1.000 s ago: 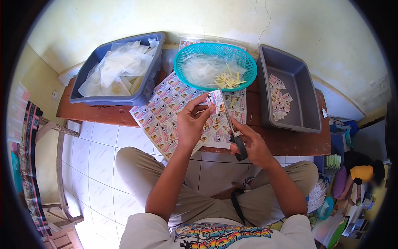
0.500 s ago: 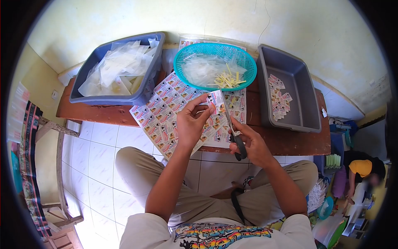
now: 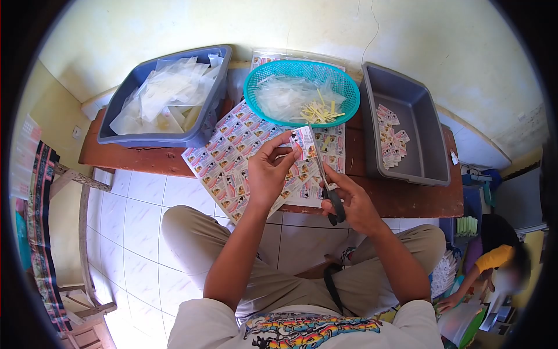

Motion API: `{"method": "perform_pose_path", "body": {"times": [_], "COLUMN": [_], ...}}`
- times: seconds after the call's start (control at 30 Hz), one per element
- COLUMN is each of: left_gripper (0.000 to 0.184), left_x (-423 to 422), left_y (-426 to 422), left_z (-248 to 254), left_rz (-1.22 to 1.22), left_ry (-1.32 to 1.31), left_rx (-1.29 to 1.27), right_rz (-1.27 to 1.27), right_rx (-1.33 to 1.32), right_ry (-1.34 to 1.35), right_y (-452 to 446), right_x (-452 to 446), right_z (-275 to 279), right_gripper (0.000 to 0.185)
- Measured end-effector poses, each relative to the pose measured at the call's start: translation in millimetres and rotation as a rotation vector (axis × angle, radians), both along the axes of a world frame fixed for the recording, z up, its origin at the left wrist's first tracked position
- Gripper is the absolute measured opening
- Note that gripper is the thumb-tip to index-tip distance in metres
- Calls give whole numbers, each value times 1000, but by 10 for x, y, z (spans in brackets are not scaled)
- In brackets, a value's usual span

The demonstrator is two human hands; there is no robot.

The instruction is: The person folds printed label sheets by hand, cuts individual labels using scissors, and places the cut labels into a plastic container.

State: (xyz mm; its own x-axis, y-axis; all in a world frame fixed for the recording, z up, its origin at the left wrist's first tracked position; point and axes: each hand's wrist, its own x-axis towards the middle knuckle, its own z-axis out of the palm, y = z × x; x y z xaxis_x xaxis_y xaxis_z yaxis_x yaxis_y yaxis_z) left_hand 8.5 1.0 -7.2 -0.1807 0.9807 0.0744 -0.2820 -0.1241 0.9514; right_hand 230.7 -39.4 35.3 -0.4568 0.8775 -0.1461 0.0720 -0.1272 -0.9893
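Between thumb and fingers, my left hand (image 3: 270, 168) pinches a small printed label (image 3: 303, 142). My right hand (image 3: 351, 200) is wrapped round the black handles of a pair of scissors (image 3: 335, 205), whose blades lie along the label's right edge. Beneath both hands, printed label sheets (image 3: 232, 157) are spread on the brown wooden bench (image 3: 407, 200). Behind them stands a turquoise basket (image 3: 251, 93) with clear plastic bags and pale yellow strips. Several cut labels (image 3: 392, 136) lie in the grey tub (image 3: 427, 139) at the right.
A blue-grey tub (image 3: 168, 139) full of translucent plastic sheets (image 3: 165, 93) stands at the bench's left. Low at the right, another person in a yellow and black top (image 3: 495, 257) bends over, one arm stretched towards a turquoise item. A patterned cloth (image 3: 43, 227) hangs at the left.
My hands, the label and the scissors have hardly moved. The other person at the right has shifted lower and stretched an arm to the left.
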Motion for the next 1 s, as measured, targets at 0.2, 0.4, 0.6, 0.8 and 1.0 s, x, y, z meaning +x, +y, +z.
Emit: {"method": "perform_pose_path", "body": {"times": [0.2, 0.4, 0.6, 0.8, 1.0], "left_gripper": [48, 46, 46, 47, 48], "left_x": [1, 3, 8, 4, -1], "left_y": [-4, -16, -17, -5, -15], "left_z": [3, 33, 62, 21, 29], "left_rz": [-1, 2, 7, 23, 18], "left_ry": [3, 25, 38, 71, 69], "left_rx": [8, 5, 1, -11, -14], "right_rz": [7, -5, -5, -1, -2], "right_rx": [10, 9, 24, 5, -7], "right_ry": [-6, 4, 1, 6, 1], "right_y": [0, -4, -5, -15, -27], "right_x": [5, -18, -34, -41, -43], "right_z": [-22, -19, -35, -9, 4], "right_gripper": [87, 87, 87, 86, 86]}}
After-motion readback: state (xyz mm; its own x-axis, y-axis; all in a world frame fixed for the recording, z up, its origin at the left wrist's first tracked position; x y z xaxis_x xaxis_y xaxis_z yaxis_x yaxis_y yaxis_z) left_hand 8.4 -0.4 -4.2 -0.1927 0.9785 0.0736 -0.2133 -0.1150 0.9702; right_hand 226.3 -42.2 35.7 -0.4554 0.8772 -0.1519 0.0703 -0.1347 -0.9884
